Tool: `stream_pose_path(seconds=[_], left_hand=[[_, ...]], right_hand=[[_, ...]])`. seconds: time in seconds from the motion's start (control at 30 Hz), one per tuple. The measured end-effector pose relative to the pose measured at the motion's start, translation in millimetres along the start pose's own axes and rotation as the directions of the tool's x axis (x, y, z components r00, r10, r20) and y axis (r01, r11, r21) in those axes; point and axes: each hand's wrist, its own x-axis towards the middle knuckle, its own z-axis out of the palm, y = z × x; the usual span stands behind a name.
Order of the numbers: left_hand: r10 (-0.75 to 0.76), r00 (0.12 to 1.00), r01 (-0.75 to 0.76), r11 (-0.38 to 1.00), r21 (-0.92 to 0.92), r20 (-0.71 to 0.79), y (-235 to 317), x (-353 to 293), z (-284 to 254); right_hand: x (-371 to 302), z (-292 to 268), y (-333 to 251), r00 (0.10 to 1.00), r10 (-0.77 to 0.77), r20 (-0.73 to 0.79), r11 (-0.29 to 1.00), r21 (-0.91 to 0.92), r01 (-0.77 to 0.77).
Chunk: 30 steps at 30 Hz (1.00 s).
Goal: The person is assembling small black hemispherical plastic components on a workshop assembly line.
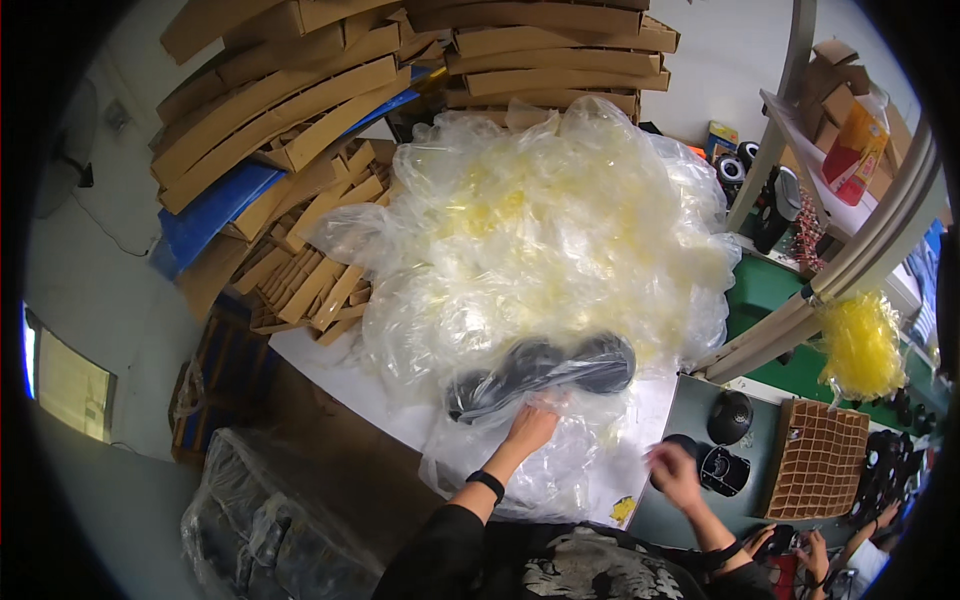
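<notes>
My left hand (535, 425) is closed on the near edge of a clear plastic bag (540, 377). Inside that bag several black rounded parts (603, 362) show through the film. My right hand (676, 474) is over the left edge of a grey-green work surface (690, 400), blurred, its fingers partly curled. A black round part (683, 443) lies right beside it, partly covered by the hand; whether I grip it cannot be made out. To its right are a black open housing (724, 472) and a black dome-shaped part (730, 417).
A big heap of clear and yellowish plastic bags (530, 220) covers the white table (345, 385). Cardboard trays (290, 110) are stacked behind. A brown divider crate (820, 458) stands right, near yellow strands (862, 345) on a frame post (770, 345). Another person's hands (815, 555) show lower right.
</notes>
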Motion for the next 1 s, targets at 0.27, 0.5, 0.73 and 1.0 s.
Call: stream_pose_path(seconds=[0.27, 0.5, 0.73, 1.0], left_hand=[[0.014, 0.914, -0.102, 0.975, -0.197, -0.405, -24, -8, 44], [-0.104, 0.970, -0.004, 0.897, -0.443, -0.218, 0, -56, -25], [-0.021, 0.908, -0.177, 0.886, -0.428, -0.419, -20, -95, -13], [-0.319, 0.916, 0.212, 0.900, -0.382, -0.244, -19, -70, -57]], right_hand=[[35, 109, -99, 0.863, -0.469, 0.186, 0.748, -0.437, 0.500], [124, 163, -51, 0.824, -0.433, 0.365, 0.402, -0.740, 0.539], [148, 161, -84, 0.922, -0.385, 0.047, 0.909, -0.152, 0.387], [156, 135, -181, 0.991, -0.135, -0.011, 0.834, 0.539, 0.119]])
